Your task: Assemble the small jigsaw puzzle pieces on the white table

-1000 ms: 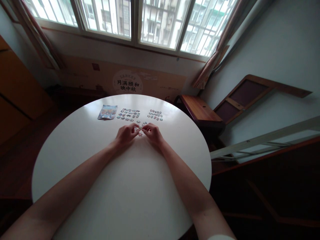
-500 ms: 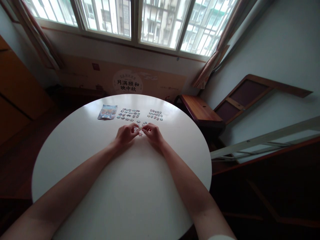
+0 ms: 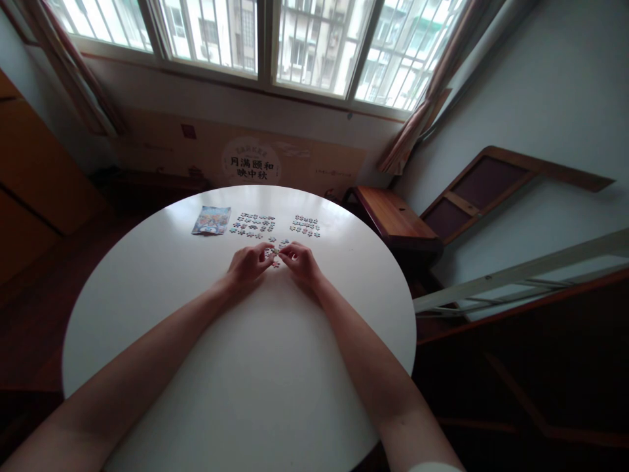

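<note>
Over the middle of the white round table [image 3: 236, 354], my left hand [image 3: 249, 261] and my right hand [image 3: 299, 262] meet fingertip to fingertip. Both pinch at a small jigsaw puzzle piece [image 3: 276, 252] between them; the fingers partly cover it, so its exact shape is unclear. A loose piece [image 3: 276, 265] lies just below the fingertips, and a few others rest right above and between the hands. Beyond my left hand, several puzzle pieces [image 3: 253, 224] are laid out in rows. A smaller group of pieces [image 3: 305, 226] sits in rows beyond my right hand.
A colourful printed packet or sheet [image 3: 211, 220] lies left of the rows. Behind the table's right edge stands a wooden stool or bench [image 3: 393, 211]. A folded wooden chair-like frame [image 3: 484, 190] leans on the right wall. Barred windows [image 3: 314, 46] run along the back.
Almost nothing differs. The fingertips and the small piece between them have shifted very slightly; both arms stay where they were.
</note>
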Motion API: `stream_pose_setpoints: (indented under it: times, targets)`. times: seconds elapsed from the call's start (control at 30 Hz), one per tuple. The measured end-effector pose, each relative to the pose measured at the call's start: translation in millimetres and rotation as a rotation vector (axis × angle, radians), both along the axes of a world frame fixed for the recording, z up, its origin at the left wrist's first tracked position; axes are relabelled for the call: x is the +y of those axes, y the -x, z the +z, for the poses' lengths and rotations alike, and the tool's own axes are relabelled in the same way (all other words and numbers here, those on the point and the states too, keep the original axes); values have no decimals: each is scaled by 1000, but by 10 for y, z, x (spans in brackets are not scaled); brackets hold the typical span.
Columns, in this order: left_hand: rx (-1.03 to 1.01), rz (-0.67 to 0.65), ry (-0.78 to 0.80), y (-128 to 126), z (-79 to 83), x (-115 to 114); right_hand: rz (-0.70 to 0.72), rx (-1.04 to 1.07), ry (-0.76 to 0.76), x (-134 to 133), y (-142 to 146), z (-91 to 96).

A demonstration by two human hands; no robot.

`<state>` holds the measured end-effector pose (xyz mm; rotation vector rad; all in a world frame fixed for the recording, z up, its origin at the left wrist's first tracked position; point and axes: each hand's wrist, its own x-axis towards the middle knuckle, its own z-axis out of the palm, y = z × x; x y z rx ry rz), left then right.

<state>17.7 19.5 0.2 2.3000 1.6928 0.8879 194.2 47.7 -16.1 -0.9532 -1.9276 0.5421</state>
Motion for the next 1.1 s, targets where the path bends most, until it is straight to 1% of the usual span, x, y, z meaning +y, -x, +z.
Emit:
stream_pose_setpoints:
  times: [0.4,0.83,1.1]
  targets:
    - [24,1,10,-6,13,-5,6,-6,0,-10,-4,15]
    - [24,13,-7,0,-1,-2,0,4,15,8,0,-17]
    - [39,26,5,-9,27,-18,-17,-18,26,7,-1,-18]
